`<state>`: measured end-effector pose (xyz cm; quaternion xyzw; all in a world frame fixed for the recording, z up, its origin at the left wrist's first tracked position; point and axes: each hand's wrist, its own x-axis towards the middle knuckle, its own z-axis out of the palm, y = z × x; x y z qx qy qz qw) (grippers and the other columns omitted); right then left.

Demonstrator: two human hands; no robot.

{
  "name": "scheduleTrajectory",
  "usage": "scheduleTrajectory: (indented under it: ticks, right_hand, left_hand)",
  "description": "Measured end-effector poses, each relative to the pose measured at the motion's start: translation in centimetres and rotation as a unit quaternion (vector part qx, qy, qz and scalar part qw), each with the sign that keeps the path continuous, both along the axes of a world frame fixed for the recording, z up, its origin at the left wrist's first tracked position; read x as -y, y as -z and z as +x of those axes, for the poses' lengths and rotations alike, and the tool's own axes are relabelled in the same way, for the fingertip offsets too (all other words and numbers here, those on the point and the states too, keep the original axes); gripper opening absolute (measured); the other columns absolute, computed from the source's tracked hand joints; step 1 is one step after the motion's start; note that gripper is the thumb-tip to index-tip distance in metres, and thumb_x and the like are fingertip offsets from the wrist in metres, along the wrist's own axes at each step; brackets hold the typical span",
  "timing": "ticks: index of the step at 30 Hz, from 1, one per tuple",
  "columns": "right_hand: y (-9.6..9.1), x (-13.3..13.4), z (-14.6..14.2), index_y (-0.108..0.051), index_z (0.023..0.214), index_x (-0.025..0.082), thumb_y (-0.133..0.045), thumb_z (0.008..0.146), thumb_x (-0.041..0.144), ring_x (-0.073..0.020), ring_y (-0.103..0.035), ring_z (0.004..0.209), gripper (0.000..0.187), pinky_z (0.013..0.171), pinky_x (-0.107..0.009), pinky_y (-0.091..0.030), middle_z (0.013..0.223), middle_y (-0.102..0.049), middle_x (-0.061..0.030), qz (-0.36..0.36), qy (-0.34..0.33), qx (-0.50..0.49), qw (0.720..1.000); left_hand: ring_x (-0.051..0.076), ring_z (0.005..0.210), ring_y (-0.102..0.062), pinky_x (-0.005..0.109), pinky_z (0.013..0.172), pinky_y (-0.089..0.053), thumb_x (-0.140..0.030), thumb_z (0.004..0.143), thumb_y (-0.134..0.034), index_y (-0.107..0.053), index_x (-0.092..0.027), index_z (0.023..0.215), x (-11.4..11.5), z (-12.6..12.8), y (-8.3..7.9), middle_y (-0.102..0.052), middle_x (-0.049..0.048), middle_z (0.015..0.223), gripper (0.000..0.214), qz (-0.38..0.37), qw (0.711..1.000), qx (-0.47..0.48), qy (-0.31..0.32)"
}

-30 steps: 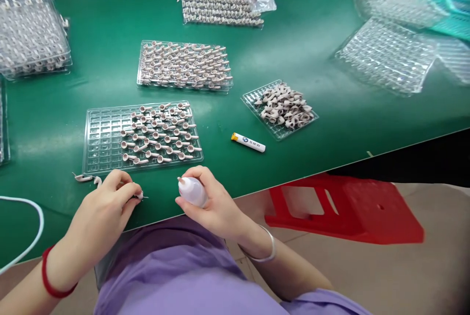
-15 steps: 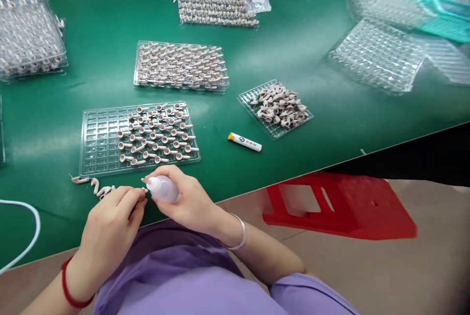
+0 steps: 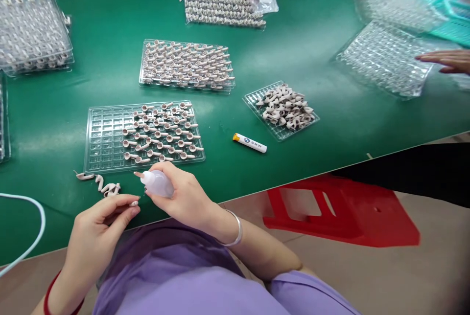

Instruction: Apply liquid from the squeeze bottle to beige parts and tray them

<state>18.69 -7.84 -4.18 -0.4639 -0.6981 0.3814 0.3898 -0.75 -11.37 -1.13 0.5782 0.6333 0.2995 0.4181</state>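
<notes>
1. Now the left hand [image 3: 93, 229] pinches a white earbud shell [image 3: 134, 203] above the table [image 3: 216, 173].
2. Right hand [image 3: 183, 192] wraps the squeeze bottle [image 3: 160, 184], long axis leftward, nozzle [image 3: 138, 174] just beyond the earbud shell, apart.

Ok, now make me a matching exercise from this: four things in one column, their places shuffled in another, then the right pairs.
Things
1. Translucent white squeeze bottle
2. White cylinder with a yellow end
3. Red plastic stool
4. Small white piece

Places
A. Lying on the green table
B. Between the fingertips of the left hand
C. Off the table, beyond its near edge
D. In the right hand

Pairs: 1-D, 2-A, 3-C, 4-B
</notes>
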Motion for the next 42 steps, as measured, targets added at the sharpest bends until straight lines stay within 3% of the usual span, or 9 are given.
scheduleTrajectory:
  ticks: [3, 10, 21, 29, 32, 35, 36, 38, 42]
  right_hand:
    - [-0.5, 0.5, 0.2, -0.057, 0.099, 0.022, -0.065, 0.079, 0.017, -0.0166, -0.062, 0.086, 0.022, 0.078, -0.028, -0.051, 0.096, -0.065, -0.0035, 0.028, -0.003, -0.054, 0.998]
    - [-0.4, 1.7, 0.2, -0.056, 0.100, 0.021, -0.067, 0.074, 0.010, -0.0119, -0.061, 0.074, 0.030, 0.070, -0.024, -0.051, 0.087, -0.065, -0.0001, -0.048, -0.149, -0.183, 0.971]
    - [0.2, 2.1, -0.1, -0.055, 0.093, 0.020, -0.070, 0.077, 0.022, -0.0093, -0.054, 0.063, 0.022, 0.059, -0.021, -0.047, 0.081, -0.060, 0.0003, -0.059, -0.161, -0.236, 0.956]
    - [0.4, 2.3, -0.4, -0.053, 0.095, 0.020, -0.070, 0.078, 0.022, -0.0091, -0.054, 0.064, 0.024, 0.059, -0.021, -0.047, 0.079, -0.059, 0.0010, -0.068, -0.161, -0.254, 0.951]
    - [-0.1, 2.3, 0.2, -0.051, 0.100, 0.020, -0.073, 0.078, 0.023, -0.0086, -0.054, 0.067, 0.032, 0.062, -0.021, -0.047, 0.085, -0.058, 0.0009, -0.080, -0.155, -0.242, 0.955]
    - [-0.3, 2.6, 1.3, -0.045, 0.115, 0.022, -0.074, 0.078, 0.023, -0.0104, -0.056, 0.079, 0.047, 0.068, -0.022, -0.050, 0.103, -0.056, -0.0037, -0.098, -0.143, -0.172, 0.970]
    - [-0.2, 2.8, 1.6, -0.041, 0.120, 0.022, -0.072, 0.079, 0.021, -0.0112, -0.057, 0.082, 0.051, 0.070, -0.023, -0.050, 0.106, -0.055, -0.0048, -0.098, -0.138, -0.145, 0.975]
    - [0.3, 3.4, 2.2, -0.036, 0.127, 0.024, -0.067, 0.081, 0.018, -0.0118, -0.059, 0.081, 0.055, 0.068, -0.022, -0.051, 0.105, -0.057, -0.0043, -0.075, -0.112, -0.104, 0.985]
    - [1.5, 4.7, 2.6, -0.045, 0.122, 0.025, -0.069, 0.082, 0.023, -0.0132, -0.062, 0.074, 0.047, 0.064, -0.023, -0.052, 0.096, -0.064, -0.0024, 0.054, -0.025, -0.035, 0.998]
  left_hand:
    - [0.018, 0.072, -0.070, 0.024, 0.065, -0.057, -0.042, 0.074, -0.076, -0.079, -0.027, 0.091, 0.8, -0.6, 0.3, -0.077, 0.0028, 0.083, 0.023, -0.075, 0.996, 0.056, 0.004]
    - [0.014, 0.069, -0.061, 0.022, 0.062, -0.050, -0.036, 0.081, -0.072, -0.079, -0.024, 0.080, 1.7, -1.2, 1.1, -0.068, 0.0023, 0.074, 0.014, -0.172, 0.965, 0.189, 0.066]
    - [0.011, 0.061, -0.050, 0.022, 0.055, -0.042, -0.037, 0.072, -0.078, -0.075, -0.017, 0.062, 2.0, 0.3, -0.2, -0.051, 0.0011, 0.067, 0.023, -0.266, 0.911, 0.315, 0.003]
    - [0.011, 0.062, -0.050, 0.023, 0.057, -0.043, -0.036, 0.076, -0.075, -0.080, -0.020, 0.080, 2.3, 0.3, -0.5, -0.052, 0.0010, 0.069, 0.018, -0.262, 0.913, 0.314, 0.003]
    - [0.012, 0.064, -0.056, 0.023, 0.057, -0.046, -0.037, 0.082, -0.071, -0.080, -0.023, 0.085, 2.6, -0.2, 0.0, -0.056, 0.0017, 0.072, 0.018, -0.195, 0.950, 0.237, 0.052]
    - [0.013, 0.071, -0.062, 0.021, 0.060, -0.049, -0.029, 0.084, -0.069, -0.078, -0.027, 0.097, 3.1, -0.8, 0.8, -0.064, 0.0020, 0.083, 0.015, 0.006, 0.996, 0.051, 0.067]
    - [0.013, 0.073, -0.063, 0.021, 0.062, -0.049, -0.025, 0.084, -0.069, -0.076, -0.027, 0.102, 3.2, -1.0, 1.1, -0.065, 0.0019, 0.087, 0.019, 0.092, 0.993, -0.022, 0.068]
    - [0.013, 0.075, -0.064, 0.023, 0.068, -0.050, -0.016, 0.083, -0.070, -0.073, -0.024, 0.108, 3.5, -1.3, 1.8, -0.066, 0.0025, 0.089, 0.026, 0.243, 0.955, -0.155, 0.075]
    - [0.016, 0.075, -0.063, 0.029, 0.073, -0.050, -0.007, 0.079, -0.073, -0.070, -0.015, 0.111, 3.7, -1.6, 3.0, -0.067, 0.0061, 0.087, 0.034, 0.364, 0.876, -0.299, 0.106]
